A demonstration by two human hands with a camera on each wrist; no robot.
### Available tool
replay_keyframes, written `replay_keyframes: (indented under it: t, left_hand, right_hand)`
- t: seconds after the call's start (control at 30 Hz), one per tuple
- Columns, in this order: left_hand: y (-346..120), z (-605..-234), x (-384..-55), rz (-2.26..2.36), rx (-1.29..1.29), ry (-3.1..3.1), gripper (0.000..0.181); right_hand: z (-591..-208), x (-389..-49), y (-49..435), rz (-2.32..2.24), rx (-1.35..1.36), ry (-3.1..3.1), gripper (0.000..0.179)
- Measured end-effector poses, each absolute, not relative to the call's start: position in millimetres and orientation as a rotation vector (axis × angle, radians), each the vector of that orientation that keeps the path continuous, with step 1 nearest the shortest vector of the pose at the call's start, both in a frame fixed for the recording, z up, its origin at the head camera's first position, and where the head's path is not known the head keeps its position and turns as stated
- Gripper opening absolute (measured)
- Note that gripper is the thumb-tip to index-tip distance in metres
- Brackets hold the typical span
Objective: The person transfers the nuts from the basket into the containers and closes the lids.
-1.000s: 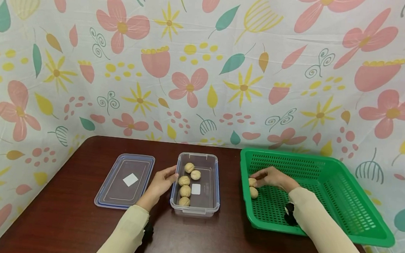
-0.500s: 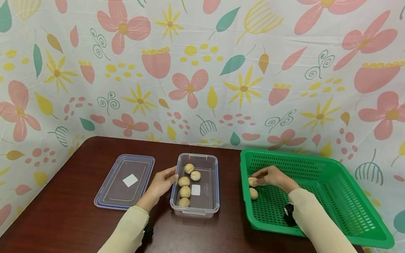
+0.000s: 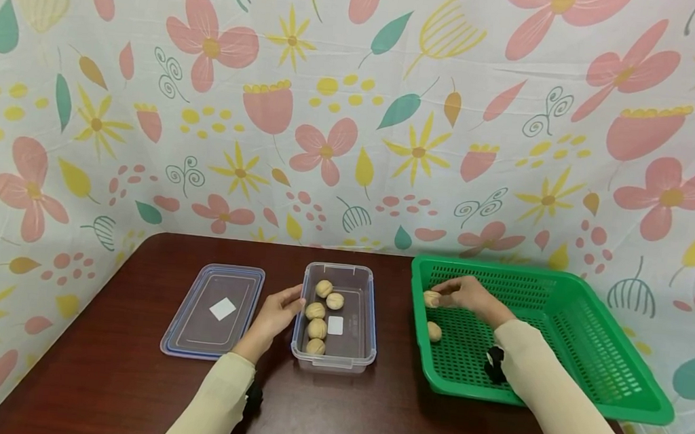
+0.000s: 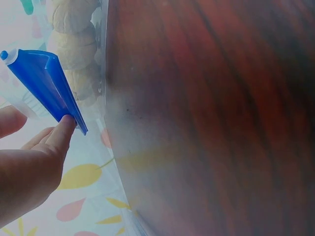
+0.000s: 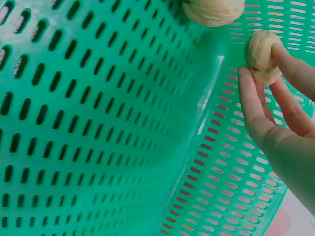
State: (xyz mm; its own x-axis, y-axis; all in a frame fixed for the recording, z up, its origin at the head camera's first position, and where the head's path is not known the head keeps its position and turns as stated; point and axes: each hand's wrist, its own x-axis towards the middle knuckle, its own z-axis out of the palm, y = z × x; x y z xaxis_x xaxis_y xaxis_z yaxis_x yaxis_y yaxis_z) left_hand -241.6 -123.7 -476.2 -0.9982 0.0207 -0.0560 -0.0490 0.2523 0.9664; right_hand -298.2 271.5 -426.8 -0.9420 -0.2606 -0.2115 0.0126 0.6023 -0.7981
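At the left of the brown table (image 3: 124,335) lies a flat clear lid (image 3: 200,301) with a blue edge line and a white square label. Just right of it is the left hand (image 3: 275,318), its fingers fairly straight and its thumb spread apart, one fingertip touching the blue flap (image 4: 49,83) on the side of the clear box (image 3: 353,337). Inside, along the left half, sit five walnuts (image 3: 315,310): three in a row at the near end, two farther back, one of these set a little rightward. All are roundish and pale tan, with seam lines. Farther right stands the green slotted basket (image 3: 581,317). By its left wall a loose walnut (image 3: 434,331) rests, smooth-looking and tan. Farther back along that wall, the right hand (image 3: 470,299) pinches the held walnut (image 5: 263,56) between thumb and fingertips, barely parted around it; this shell is pale yellowish, darker and finely grooved on one side. Whether it clears the basket floor I cannot tell.
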Motion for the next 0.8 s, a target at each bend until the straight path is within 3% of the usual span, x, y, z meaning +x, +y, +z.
replay_keyframes:
  t: [0.8]
  left_hand:
    - [-123, -475, -241, 1.889, -0.024, 2.435, 0.043]
  right_hand:
    - [-391, -287, 259, -1.369, 0.003, 2.548, 0.051]
